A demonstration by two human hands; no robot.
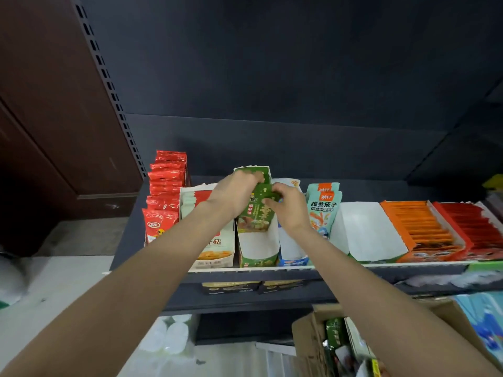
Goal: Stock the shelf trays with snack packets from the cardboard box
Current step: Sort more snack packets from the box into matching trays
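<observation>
Both hands, left hand (236,190) and right hand (290,206), grip green foil snack packets (257,210) in the green cardboard tray (258,258) mid-shelf; neighbouring white tray (362,232) looks empty, brown cardboard box (307,341) seemingly holds more.

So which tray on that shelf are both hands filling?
Look at the dark shelf with its row of open cardboard trays. The one is the green tray, third from the left end, where the left hand and right hand hold green packets. Its neighbours are white-and-red and white-and-blue.
</observation>
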